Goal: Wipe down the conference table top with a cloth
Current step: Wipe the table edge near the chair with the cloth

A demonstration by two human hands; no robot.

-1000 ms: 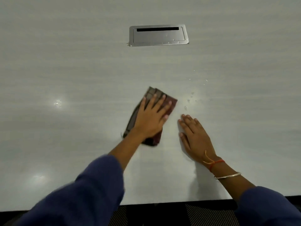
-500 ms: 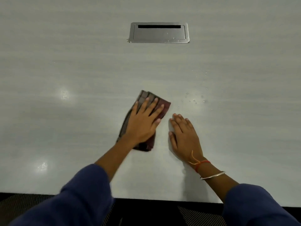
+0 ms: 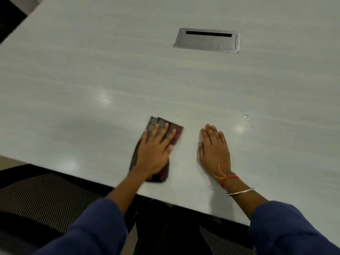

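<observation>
A folded dark red and grey checked cloth (image 3: 174, 130) lies flat on the pale grey conference table (image 3: 92, 80), close to its near edge. My left hand (image 3: 154, 150) presses down on the cloth with fingers spread, covering most of it. My right hand (image 3: 214, 147) rests palm down on the bare table to the right of the cloth, fingers together, a hand's width apart from it. A red thread and a metal bangle circle the right wrist.
A metal cable hatch (image 3: 207, 40) is set flush into the table at the back. A few water drops (image 3: 245, 116) sit right of my right hand. Mesh chair backs (image 3: 42, 196) stand below the near edge. The table's left corner is at the upper left.
The cloth and my left hand slid left and back toward the near edge. My right hand followed leftward, and the gap between the hands widened. The view shifted left.
</observation>
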